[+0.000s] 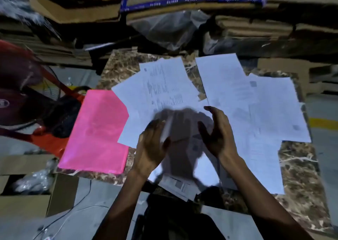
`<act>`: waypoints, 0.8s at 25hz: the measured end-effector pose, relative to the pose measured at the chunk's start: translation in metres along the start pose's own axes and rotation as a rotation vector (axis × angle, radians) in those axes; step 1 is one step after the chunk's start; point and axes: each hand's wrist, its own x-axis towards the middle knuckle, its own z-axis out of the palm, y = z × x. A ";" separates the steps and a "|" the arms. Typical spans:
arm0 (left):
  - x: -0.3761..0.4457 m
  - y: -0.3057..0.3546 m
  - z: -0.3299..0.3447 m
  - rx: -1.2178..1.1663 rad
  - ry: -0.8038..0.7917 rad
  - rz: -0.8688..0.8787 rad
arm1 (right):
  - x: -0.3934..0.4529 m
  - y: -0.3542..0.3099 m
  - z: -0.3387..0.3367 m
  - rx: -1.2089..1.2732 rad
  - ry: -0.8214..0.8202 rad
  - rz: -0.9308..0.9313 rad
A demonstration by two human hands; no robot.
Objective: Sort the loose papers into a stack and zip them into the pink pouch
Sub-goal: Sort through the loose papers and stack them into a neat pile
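Note:
The pink pouch lies flat at the left of the marble-patterned table. Several white loose papers are spread across the table, some with print, and they overlap each other. My left hand is over the near middle papers and pinches a blurred white sheet seen edge-on. My right hand hovers opposite it, palm turned inward, fingers relaxed and holding nothing. Both hands cast dark shadows on the sheets under them.
Flattened cardboard is stacked behind the table, one piece edged with blue tape. A red fan stands at the left. An open carton with plastic wrap sits at the lower left, with a thin cable on the floor.

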 end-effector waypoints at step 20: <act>0.030 -0.043 0.086 0.280 0.160 0.200 | 0.020 0.122 0.096 -0.519 -0.120 -0.360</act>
